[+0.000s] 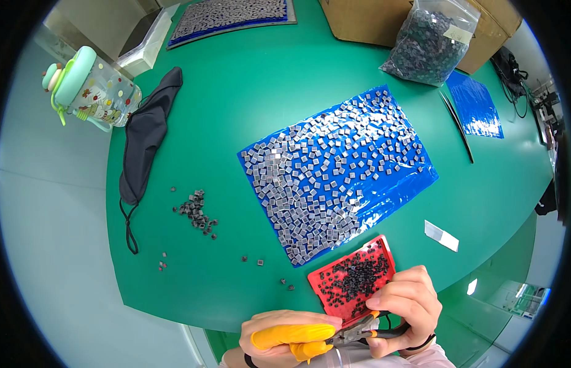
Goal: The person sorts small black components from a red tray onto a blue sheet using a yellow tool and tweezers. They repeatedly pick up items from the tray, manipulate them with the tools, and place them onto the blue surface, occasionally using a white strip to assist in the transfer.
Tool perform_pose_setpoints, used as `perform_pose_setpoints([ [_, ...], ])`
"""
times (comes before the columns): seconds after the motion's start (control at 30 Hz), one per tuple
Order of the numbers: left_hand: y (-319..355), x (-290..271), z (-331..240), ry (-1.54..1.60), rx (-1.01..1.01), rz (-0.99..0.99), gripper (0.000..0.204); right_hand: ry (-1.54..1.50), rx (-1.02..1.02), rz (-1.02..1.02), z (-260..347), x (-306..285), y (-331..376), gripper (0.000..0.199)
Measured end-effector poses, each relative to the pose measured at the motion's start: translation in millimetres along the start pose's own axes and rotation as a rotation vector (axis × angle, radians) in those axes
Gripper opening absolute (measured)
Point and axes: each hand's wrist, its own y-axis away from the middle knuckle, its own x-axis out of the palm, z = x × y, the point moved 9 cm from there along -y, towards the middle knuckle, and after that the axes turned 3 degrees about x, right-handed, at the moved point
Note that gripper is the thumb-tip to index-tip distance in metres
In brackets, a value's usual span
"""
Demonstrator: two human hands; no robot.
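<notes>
Both hands meet at the lower edge of the view: the right hand (403,305) is closed around the handles of small pliers (359,332), and the left hand (286,340), with yellow finger covers (293,337) on two fingers, pinches at the tip of the pliers; if a small piece sits between the fingers, I cannot tell, it is too small. Under and beyond the hands spreads the green table (248,110), the largest thing. Further from the hands, at the far right, stands a cardboard box (371,21) with a clear bag (429,43) of dark pieces leaning on it. Beyond the grip, in the middle, lies a blue sheet (396,190) covered with many small grey squares (322,172). Far to the left lies a black cloth (147,132), and beside it a bottle (92,89) with a green lid, on its side. A second blue sheet (475,104) is far to the right, and a tray (230,18) of grey pieces is at the far edge. Just above the hands, touching the right fingers, is a red tray (325,283) with small black parts (356,276). Left of the grip, well apart, is a loose heap of dark parts (198,211). To the right lies a white slip (441,235).
</notes>
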Motion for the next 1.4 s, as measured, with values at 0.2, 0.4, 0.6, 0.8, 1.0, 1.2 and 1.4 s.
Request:
perform_pose_setpoints([
  [0.2, 23, 1, 15, 0.334, -0.134, -0.226, 0.028, -0.003, 0.008, -0.028, -1, 1, 0, 0.041],
  [0.4, 22, -6, 25, 0.343, -0.067, -0.075, 0.031, -0.022, 0.029, 0.011, -3, 2, 0, 0.040],
  [0.6, 29, -10, 32, 0.166, -0.179, 0.273, 0.021, -0.035, 0.021, 0.053, -1, 3, -2, 0.041],
  [0.8, 13, -6, 22, 0.199, -0.319, -0.021, 0.024, -0.015, -0.013, -0.027, 1, -4, 0, 0.042],
  [1.0, 20, -6, 34, 0.470, -0.413, -0.177, 0.019, 0.271, 0.071, -0.115, -10, -26, 4, 0.045],
  [1.2, 15, -8, 29, 0.312, -0.298, -0.144, 0.014, 0.426, 0.116, -0.017, -18, -28, 6, 0.050],
  [1.4, 10, -7, 19, 0.135, -0.243, -0.101, 0.011, 0.417, 0.127, 0.022, -29, -35, 3, 0.049],
])
